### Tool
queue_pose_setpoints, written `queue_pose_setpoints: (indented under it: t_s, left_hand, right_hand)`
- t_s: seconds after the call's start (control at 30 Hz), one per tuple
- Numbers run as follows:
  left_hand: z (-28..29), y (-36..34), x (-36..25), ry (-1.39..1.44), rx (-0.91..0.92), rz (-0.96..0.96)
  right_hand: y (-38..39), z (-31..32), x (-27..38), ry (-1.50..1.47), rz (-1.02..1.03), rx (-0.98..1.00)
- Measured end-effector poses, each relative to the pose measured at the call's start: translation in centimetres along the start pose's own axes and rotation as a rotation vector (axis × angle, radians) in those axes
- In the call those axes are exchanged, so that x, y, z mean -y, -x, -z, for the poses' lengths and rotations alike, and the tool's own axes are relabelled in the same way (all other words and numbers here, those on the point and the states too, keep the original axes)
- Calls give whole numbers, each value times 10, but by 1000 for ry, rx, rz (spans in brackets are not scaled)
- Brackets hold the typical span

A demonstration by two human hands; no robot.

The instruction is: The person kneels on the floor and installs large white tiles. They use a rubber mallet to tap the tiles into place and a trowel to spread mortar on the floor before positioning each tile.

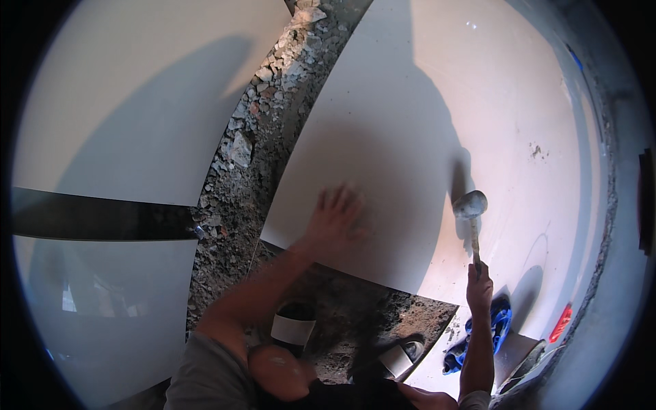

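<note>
Grey sleeve (205, 376) led to an open left hand (333, 217) over floor tile (386, 150), ten o'clock from the right hand (480, 287) clasping a twelve-pointing mallet (471, 205).

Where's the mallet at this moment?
In the head view, the mallet is right of centre, gripped by its handle in the person's right hand, higher in the picture than the crumpled blue item.

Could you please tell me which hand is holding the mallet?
The right hand, closed around the mallet by its handle; the left hand, blurred, is open over a pale tile.
</note>
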State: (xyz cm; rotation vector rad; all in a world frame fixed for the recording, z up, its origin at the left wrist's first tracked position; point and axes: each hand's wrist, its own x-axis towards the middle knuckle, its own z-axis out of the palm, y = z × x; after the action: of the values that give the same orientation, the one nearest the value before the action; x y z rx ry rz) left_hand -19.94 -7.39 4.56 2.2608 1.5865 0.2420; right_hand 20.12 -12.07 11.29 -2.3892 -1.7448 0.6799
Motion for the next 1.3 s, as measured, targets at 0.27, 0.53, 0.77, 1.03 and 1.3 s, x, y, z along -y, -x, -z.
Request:
queue_pose_setpoints:
  t_s: [0.27, 0.53, 0.77, 1.03, 1.3]
  left_hand:
    - [-8, -86, 41, -114, -189, 80]
    - [-12, -271, 97, -270, -271, 149]
    - [31, -380, 137, -263, -223, 290]
    - [47, -403, 121, -248, -211, 580]
    - [49, -402, 120, -237, -190, 643]
  right_hand:
    - [-23, -22, 1, 148, 160, -112]
    - [-81, -61, 20, 4, 47, 6]
    - [-80, -64, 20, -54, 13, -5]
    - [-81, -63, 17, -50, -2, 7]
    - [-80, -64, 13, -42, 11, -5]
